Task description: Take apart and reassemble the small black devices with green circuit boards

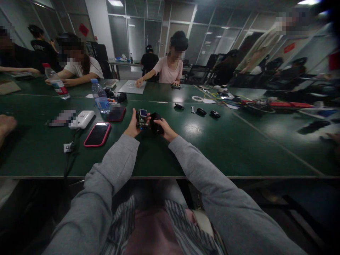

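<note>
My left hand [132, 125] is closed on a circuit board [143, 123] that carries a small screen [143, 112] at its top. Beside it, my right hand [166, 129] grips a black plastic housing [156, 124], its thumb lying across the near face. Board and housing are held close together above the green table; whether they touch I cannot tell. Just left of my left hand lie a dark red-edged case [117, 114] and a phone in a pink case [97, 134].
A white power bank [82, 119] with a cable sits left of the phone, near a blue-capped water bottle [100, 97]. To the right are a small wrench [192, 109], several black parts [201, 111] and a tape roll [197, 98]. People sit across the table [225, 152].
</note>
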Demonstrator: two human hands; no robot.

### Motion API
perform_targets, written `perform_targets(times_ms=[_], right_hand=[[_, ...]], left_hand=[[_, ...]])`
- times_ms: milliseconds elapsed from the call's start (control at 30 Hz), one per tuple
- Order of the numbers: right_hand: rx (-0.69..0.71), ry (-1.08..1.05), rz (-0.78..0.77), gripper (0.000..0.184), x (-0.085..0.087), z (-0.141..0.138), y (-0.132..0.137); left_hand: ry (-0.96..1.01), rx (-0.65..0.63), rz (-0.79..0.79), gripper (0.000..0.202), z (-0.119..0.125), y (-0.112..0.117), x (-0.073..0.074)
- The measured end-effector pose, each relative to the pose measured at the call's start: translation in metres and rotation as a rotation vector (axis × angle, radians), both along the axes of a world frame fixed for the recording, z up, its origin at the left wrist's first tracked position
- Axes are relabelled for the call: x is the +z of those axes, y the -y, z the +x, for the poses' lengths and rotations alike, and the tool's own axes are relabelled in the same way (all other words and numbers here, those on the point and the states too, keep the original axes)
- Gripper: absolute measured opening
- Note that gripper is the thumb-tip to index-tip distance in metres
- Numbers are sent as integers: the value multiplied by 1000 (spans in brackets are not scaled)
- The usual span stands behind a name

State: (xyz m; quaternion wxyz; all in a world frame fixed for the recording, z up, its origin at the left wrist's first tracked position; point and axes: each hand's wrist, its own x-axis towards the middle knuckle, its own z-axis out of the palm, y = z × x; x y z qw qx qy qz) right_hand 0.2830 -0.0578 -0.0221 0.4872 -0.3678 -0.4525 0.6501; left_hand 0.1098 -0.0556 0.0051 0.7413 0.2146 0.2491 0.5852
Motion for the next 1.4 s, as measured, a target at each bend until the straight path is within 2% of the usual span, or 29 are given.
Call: perform_targets(times_ms=[100,233,367,533,700,967,1200,1400], right_hand=[[-12,64,10,54,0,0,1],[-57,144,19,58,-4,1,-2],[-23,114,-4,63,-8,1,-7],[-23,202,9,34,-6,2,-8],[-14,237,37,30,-2,3,-6],[75,328,195,32,1,6,-4],[-24,460,443,32,-2,15,-14],[3,477,524,27,-1,21,-15]], left_hand=[[32,65,14,64,-8,-5,-2],[80,88,14,63,-14,-7,-3],[125,80,1,61,-14,-5,-1],[168,31,12,59,-14,-1,2],[146,56,-9,58,-13,3,7],[182,57,10,58,-13,7,12],[190,22,21,54,-15,8,12],[173,1,23,53,-14,9,13]])
